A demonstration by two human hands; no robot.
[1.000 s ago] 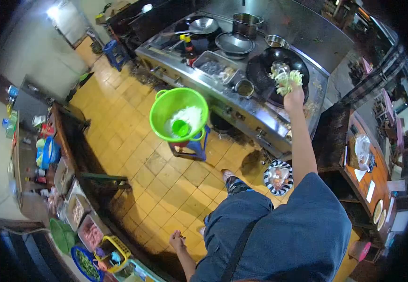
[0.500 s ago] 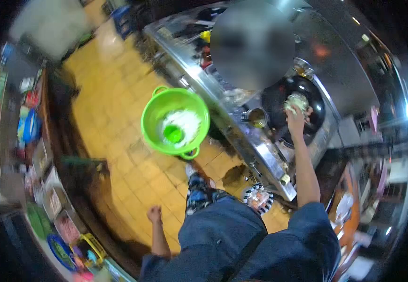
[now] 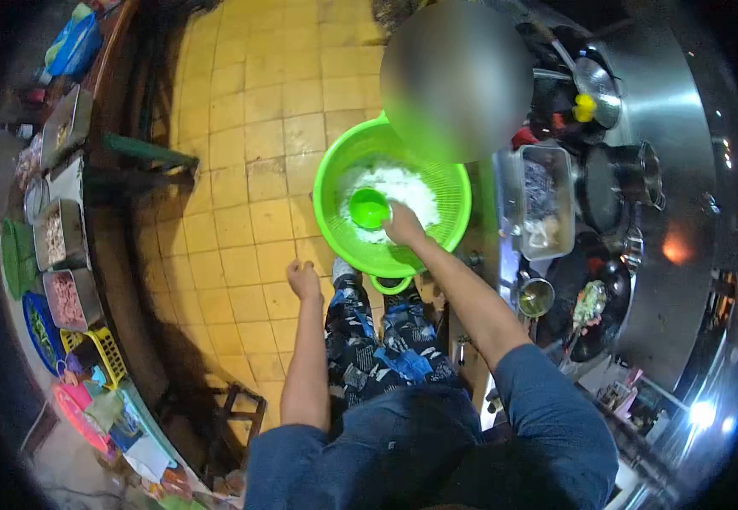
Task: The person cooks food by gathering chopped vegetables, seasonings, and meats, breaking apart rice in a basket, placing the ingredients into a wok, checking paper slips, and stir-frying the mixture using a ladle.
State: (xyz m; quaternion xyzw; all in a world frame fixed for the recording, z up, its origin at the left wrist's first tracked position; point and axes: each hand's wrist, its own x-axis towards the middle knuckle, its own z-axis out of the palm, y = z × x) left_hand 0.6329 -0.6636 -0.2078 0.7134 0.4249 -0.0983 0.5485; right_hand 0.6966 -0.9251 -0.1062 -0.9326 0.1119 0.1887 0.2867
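Note:
My right hand (image 3: pixel 404 225) reaches down into a big green plastic basket (image 3: pixel 462 200) holding white rice (image 3: pixel 417 194). Its fingers are closed on the rim of a small green cup (image 3: pixel 369 209), which sits in the rice. My left hand (image 3: pixel 303 279) hangs over the tiled floor, left of the basket, its fingers curled in with nothing visible in them. In a black wok (image 3: pixel 617 293) on the stove at right lies a heap of pale green and pinkish chopped food (image 3: pixel 590 304).
Beside the wok are a small metal pot (image 3: pixel 536 297), a clear tub (image 3: pixel 549 246) with dark purple contents and a dark pan (image 3: pixel 600 189). Trays of chopped food (image 3: pixel 66 299) line the left counter. A wooden stool (image 3: pixel 237 408) stands low left. A blurred disc covers part of the view.
My right hand has left the food in the wok and moved left into the basket, onto the green cup. The view has turned toward the basket; my left hand stays curled.

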